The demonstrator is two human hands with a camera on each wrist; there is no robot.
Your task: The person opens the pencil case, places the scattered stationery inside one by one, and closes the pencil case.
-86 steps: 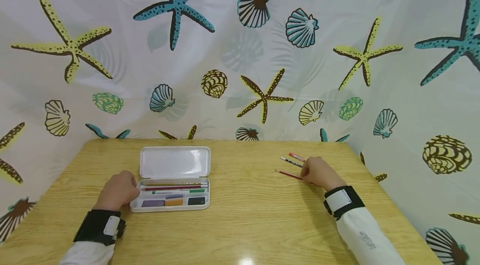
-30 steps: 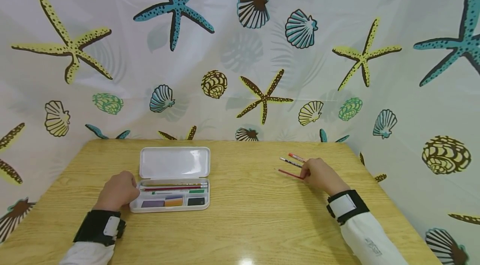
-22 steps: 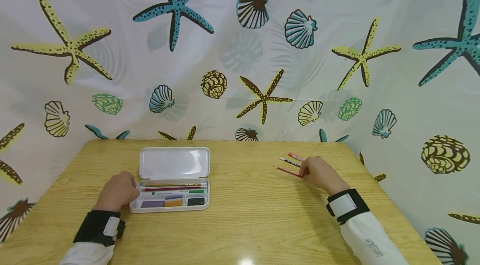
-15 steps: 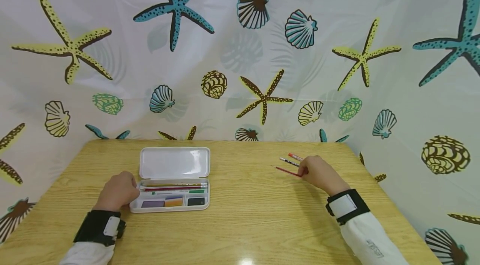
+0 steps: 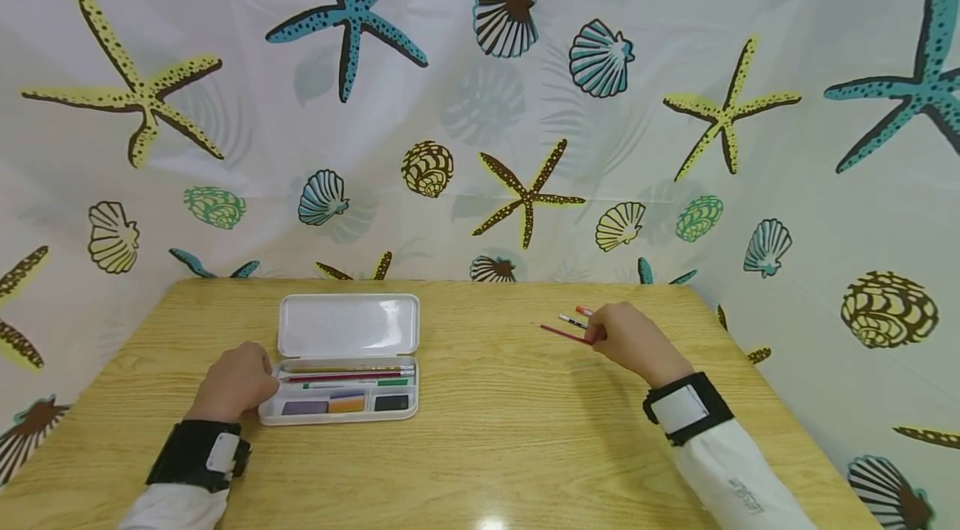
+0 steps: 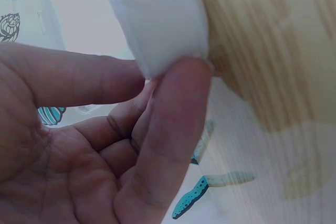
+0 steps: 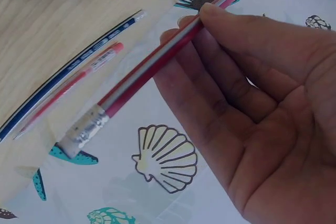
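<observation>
My left hand point(image 5: 236, 382) pinches the left end of an open white pencil case point(image 5: 264, 415) between thumb and finger; the case's rounded white wall point(image 6: 168, 30) shows in the left wrist view. My right hand point(image 5: 633, 342) holds a red pencil point(image 5: 564, 333) between thumb and fingertips. Its metal band and eraser end point(image 7: 84, 129) point down and left in the right wrist view, and its sharpened tip points left in the head view. Beyond it on the table lie a dark blue pencil point(image 7: 73, 64) and a thin red-orange pencil or pen point(image 7: 73, 85), partly hidden in the head view.
Inside the case lie a red pencil point(image 5: 341, 377), a yellowish pencil point(image 5: 330, 368), a green-and-white pen point(image 5: 392, 383), a purple block point(image 5: 305, 408), an orange block point(image 5: 347, 404) and a black block point(image 5: 392, 403). A shell-and-starfish cloth point(image 5: 450, 97) stands behind the wooden table point(image 5: 480, 447).
My right hand has moved left and slightly away from me with the red pencil, whose tip now reaches further left. My left hand and the case have stayed in place.
</observation>
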